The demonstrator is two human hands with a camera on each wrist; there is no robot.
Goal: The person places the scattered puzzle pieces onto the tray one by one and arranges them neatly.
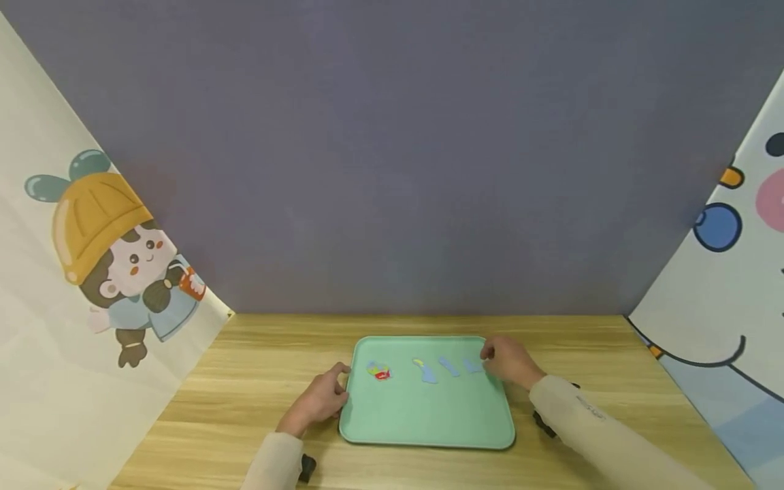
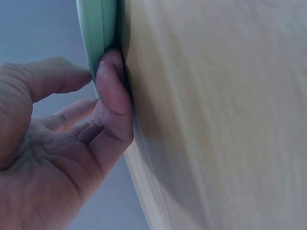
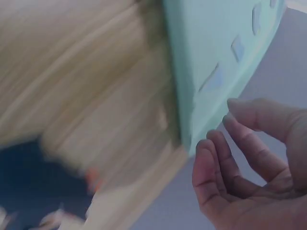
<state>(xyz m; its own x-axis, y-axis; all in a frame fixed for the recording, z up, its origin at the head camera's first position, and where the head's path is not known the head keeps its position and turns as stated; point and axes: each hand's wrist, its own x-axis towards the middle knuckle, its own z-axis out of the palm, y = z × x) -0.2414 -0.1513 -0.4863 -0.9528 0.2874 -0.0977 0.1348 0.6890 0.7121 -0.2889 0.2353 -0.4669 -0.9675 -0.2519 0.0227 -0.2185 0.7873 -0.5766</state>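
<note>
A mint-green tray (image 1: pixel 422 418) lies on the table. My left hand (image 1: pixel 321 396) is at its left edge; the left wrist view shows the thumb against the rim and a bent finger (image 2: pixel 114 88) tucked under it, gripping the edge. Over the tray's far right corner is my right hand (image 1: pixel 511 361), its fingers loosely bent and nothing visible between them. Beside its fingertips lies a flat light-blue piece (image 1: pixel 473 366). Left of that are another thin blue piece (image 1: pixel 449 367), a larger blue piece with a yellow edge (image 1: pixel 427 374), and a flat multicoloured piece (image 1: pixel 380 371) with red and green.
The wooden table (image 1: pixel 245 381) reaches back to a plain grey wall (image 1: pixel 392 170). Side panels carry cartoon prints, a child in a yellow hat (image 1: pixel 101 218) on the left and a white figure (image 1: pixel 704 306) on the right.
</note>
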